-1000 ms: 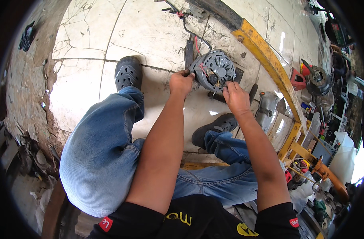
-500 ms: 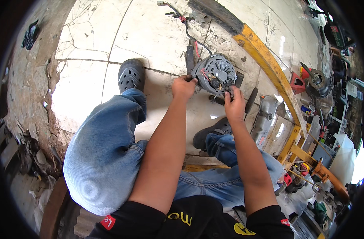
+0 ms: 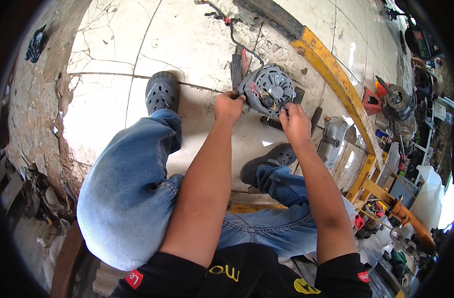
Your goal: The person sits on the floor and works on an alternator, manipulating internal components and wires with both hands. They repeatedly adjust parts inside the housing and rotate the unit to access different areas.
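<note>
A grey round alternator with a vented housing rests on the tiled floor between my feet. Pink-red wires and small dark fittings show at its open near side. My left hand is closed on its left edge, thumb and fingers pinching the rim. At the lower right edge of the alternator, the fingers of my right hand are pinched together; whatever lies between them is too small to make out. A black cable runs from the alternator toward the far side and ends in a pale connector.
A yellow metal beam curves past on the right. Dark bars lie around the alternator. A silver metal cover sits right of my right foot. Several tools and parts crowd the far right, near a red stand.
My right hand has turned and shifted slightly right and up along the alternator's edge, its elbow moving outward. My left hand keeps its grip on the rim.
</note>
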Demonstrator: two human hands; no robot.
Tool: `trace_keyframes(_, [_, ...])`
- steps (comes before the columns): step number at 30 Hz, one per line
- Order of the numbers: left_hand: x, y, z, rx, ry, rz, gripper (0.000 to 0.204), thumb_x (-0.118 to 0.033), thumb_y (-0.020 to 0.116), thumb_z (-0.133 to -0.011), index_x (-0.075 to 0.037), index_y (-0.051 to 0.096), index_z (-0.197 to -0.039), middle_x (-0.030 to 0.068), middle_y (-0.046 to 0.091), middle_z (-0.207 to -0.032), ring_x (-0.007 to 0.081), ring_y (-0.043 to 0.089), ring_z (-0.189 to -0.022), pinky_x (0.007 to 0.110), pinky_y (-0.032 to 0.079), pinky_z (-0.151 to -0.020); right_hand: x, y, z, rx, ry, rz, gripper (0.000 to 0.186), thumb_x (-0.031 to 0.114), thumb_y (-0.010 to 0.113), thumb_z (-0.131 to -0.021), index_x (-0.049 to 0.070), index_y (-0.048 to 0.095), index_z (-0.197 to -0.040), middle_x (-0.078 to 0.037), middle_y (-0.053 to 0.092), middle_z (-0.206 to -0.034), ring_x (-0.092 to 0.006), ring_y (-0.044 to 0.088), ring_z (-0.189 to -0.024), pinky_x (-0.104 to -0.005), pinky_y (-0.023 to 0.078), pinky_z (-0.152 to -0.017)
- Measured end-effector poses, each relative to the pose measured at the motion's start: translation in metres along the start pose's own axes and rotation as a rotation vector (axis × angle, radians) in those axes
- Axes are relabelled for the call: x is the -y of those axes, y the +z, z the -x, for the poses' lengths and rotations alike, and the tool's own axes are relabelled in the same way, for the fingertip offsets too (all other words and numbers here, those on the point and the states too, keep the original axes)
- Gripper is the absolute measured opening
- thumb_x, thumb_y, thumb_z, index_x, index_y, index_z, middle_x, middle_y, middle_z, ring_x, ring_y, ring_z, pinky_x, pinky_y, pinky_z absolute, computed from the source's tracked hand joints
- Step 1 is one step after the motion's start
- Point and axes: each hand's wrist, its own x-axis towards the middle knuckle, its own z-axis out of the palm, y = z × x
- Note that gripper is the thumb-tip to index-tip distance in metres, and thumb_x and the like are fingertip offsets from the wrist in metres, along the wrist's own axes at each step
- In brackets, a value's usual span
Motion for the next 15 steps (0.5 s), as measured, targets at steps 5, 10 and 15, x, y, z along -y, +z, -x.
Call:
trace_keyframes(5, [0.002,-0.003,0.002,0.015,-0.001,0.037,0.037,-0.020,0.079,-0.082,0.001,0.071,-0.112,0.0120,0.075,-0.096,0.0210,0.070,-0.085,0.033,0.053,-0.080,-0.001,0.004,-0.003,0.031,0.011,0.007,0.022,0.020,0.067,-0.088,0.004,0.061,-0.102,-0.017,0.064,-0.099,-0.0396,0.066,-0.086,-0.0489,0.054,-0.073])
trace_keyframes(10, [-0.008,-0.007,0.012,0.040,-0.010,0.014,0.042,-0.017,0.076,-0.085,0.006,0.067,-0.119,0.0136,0.073,-0.104,0.0176,0.068,-0.091,0.031,0.052,-0.084,0.006,0.002,-0.005,0.063,0.073,-0.004,0.019,0.019,0.066,-0.088,0.003,0.059,-0.097,-0.020,0.064,-0.100,-0.0428,0.065,-0.086,-0.0503,0.054,-0.074])
trace_keyframes(15, [-0.019,-0.008,0.018,0.034,-0.015,-0.057,0.043,-0.018,0.076,-0.085,0.006,0.067,-0.120,0.0146,0.073,-0.104,0.0186,0.068,-0.092,0.031,0.052,-0.084,0.015,0.004,-0.004,0.039,0.215,-0.028,0.020,0.019,0.065,-0.089,0.002,0.060,-0.096,-0.022,0.064,-0.099,-0.0448,0.064,-0.087,-0.0513,0.053,-0.076])
